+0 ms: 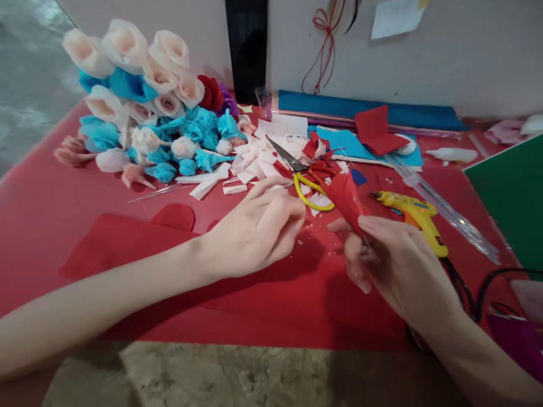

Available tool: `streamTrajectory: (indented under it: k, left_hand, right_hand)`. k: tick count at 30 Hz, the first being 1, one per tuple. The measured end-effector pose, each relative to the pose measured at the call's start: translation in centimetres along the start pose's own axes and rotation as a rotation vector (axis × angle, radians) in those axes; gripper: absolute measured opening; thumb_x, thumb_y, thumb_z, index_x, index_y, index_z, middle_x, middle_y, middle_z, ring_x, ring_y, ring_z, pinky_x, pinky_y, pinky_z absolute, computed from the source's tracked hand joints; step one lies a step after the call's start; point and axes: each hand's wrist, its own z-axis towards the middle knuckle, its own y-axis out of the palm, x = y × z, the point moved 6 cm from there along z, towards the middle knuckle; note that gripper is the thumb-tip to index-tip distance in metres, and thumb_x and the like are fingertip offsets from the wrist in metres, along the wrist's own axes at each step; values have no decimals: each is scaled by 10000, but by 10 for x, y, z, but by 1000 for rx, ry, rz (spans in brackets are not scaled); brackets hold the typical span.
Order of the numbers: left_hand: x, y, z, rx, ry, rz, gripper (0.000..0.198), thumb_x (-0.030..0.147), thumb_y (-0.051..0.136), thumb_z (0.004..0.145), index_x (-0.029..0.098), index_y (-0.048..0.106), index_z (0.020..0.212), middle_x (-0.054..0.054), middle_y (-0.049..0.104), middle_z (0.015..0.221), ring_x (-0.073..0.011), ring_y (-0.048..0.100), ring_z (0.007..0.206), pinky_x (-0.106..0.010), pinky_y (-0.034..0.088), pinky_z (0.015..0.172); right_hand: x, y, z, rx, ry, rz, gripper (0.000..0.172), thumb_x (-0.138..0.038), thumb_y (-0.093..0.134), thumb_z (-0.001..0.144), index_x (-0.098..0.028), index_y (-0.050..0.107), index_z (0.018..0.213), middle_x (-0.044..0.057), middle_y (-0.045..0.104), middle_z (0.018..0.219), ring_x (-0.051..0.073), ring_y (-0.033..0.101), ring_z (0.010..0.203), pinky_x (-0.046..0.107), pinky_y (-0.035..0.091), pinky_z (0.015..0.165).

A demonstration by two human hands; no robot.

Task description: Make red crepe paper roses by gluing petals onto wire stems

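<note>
Right hand (399, 257) pinching, left hand (258, 229) loosely curled (contents indeterminable), both above the table (51, 220). Apparently complete: flower cluster (156, 107), rear left. Apparently remaining: flat red sheet (110, 237), left; red paper piece (345, 198), pinched by the right hand, seemingly half-formed.

We count one left hand (258, 229), one right hand (399, 260), one glue gun (410, 202), one pair of scissors (299, 168) and, by the bench's (102, 195) far edge, one red flower (211, 93).
</note>
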Motion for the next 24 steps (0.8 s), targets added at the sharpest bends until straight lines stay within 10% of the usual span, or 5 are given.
streamTrajectory:
  k: [6,12,24]
  left_hand:
    - [7,13,-5,-62,118,109,222,138,385,832,164,447,621,-6,487,515,-124,442,494,-256,425,501]
    - [7,8,-8,57,80,-7,146,163,541,817,83,542,938,-92,652,834,-150,591,764,-263,493,684]
    - [-7,6,-7,84,-166,-267,87,123,547,796,147,614,746,-29,646,749,-110,591,697,-216,466,631]
  right_hand:
    - [4,10,0,-81,35,109,416,-327,435,865,-144,516,500,-12,495,465,57,454,366,179,367,381]
    - [7,12,-2,-96,11,99,419,-312,433,882,-129,525,517,-9,508,475,56,458,381,180,373,412]
    - [15,19,-3,-98,18,-76,401,-382,471,861,-121,534,564,10,542,519,78,491,422,206,373,438]
